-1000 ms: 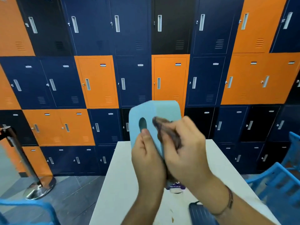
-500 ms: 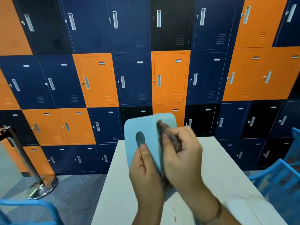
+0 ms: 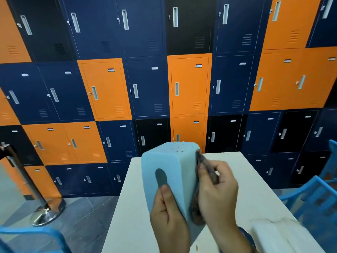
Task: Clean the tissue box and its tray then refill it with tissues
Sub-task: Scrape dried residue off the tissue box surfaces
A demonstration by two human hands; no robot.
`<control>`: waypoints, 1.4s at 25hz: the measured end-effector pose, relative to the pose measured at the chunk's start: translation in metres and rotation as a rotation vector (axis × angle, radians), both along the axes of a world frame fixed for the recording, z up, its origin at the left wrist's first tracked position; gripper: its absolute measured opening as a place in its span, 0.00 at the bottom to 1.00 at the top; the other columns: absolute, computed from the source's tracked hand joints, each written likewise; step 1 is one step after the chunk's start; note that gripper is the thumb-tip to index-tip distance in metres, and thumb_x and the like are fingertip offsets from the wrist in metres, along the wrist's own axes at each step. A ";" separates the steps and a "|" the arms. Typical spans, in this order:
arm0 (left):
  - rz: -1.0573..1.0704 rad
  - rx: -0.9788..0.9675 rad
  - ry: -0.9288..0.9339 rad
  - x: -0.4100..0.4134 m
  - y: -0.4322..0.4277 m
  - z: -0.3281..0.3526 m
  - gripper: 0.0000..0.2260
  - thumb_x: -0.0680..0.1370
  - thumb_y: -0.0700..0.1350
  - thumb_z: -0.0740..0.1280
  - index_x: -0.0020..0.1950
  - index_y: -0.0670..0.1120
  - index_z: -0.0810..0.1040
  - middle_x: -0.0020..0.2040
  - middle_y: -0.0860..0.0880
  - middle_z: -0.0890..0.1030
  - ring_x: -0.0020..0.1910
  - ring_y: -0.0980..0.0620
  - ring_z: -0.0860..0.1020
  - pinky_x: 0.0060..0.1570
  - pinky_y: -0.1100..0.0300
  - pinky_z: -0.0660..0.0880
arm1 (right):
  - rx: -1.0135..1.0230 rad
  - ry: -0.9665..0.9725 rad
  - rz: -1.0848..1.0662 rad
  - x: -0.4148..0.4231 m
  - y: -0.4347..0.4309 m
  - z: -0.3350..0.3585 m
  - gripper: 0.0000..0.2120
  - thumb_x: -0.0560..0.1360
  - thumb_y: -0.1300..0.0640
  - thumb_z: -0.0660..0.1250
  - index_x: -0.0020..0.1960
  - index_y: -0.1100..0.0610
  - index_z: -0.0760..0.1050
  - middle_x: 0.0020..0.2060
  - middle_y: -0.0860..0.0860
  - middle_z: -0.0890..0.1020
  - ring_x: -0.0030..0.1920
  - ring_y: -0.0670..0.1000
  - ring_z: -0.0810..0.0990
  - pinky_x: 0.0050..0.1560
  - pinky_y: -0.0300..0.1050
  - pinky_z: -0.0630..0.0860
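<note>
The light blue tissue box (image 3: 169, 161) is held upright above the white table (image 3: 131, 216), its oval slot facing me and small specks on its upper end. My left hand (image 3: 169, 216) grips the box from below, thumb just under the slot. My right hand (image 3: 217, 190) holds a dark cloth (image 3: 204, 161) and presses it against the box's right side. A white pack of tissues (image 3: 279, 234) lies on the table at the lower right. The tray is hidden from view.
A wall of blue, orange and black lockers (image 3: 187, 84) stands behind the table. Blue chairs (image 3: 313, 196) sit to the right and another blue chair (image 3: 36, 238) at lower left. A chrome barrier post (image 3: 27, 181) stands on the floor at left.
The box has been lowered and turned so its right side faces the cloth. My right hand has shifted from the front face to the right side. The view tilted down.
</note>
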State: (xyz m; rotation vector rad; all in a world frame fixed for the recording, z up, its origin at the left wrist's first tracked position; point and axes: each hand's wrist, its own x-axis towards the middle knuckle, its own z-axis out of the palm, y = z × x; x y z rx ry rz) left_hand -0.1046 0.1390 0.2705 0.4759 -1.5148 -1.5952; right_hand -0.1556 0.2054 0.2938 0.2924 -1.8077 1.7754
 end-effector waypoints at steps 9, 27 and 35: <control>-0.187 0.085 0.076 -0.011 -0.025 0.015 0.20 0.80 0.59 0.59 0.38 0.44 0.73 0.35 0.48 0.76 0.36 0.52 0.72 0.39 0.52 0.70 | -0.016 -0.017 0.140 0.026 0.015 -0.030 0.04 0.76 0.54 0.71 0.49 0.46 0.81 0.45 0.47 0.82 0.45 0.52 0.84 0.45 0.37 0.76; -0.369 0.559 -0.044 0.011 -0.021 0.018 0.26 0.82 0.62 0.59 0.33 0.52 0.85 0.39 0.49 0.85 0.38 0.49 0.81 0.47 0.52 0.71 | 0.249 -0.103 0.363 0.034 0.069 -0.052 0.23 0.73 0.73 0.72 0.52 0.44 0.81 0.45 0.45 0.87 0.47 0.47 0.86 0.49 0.37 0.79; -0.478 0.491 -0.146 0.021 -0.002 0.010 0.21 0.76 0.64 0.66 0.31 0.52 0.84 0.39 0.47 0.84 0.39 0.46 0.80 0.50 0.50 0.69 | 0.064 -0.046 0.283 0.018 0.113 -0.009 0.07 0.72 0.57 0.72 0.46 0.47 0.84 0.48 0.48 0.82 0.50 0.49 0.83 0.49 0.36 0.78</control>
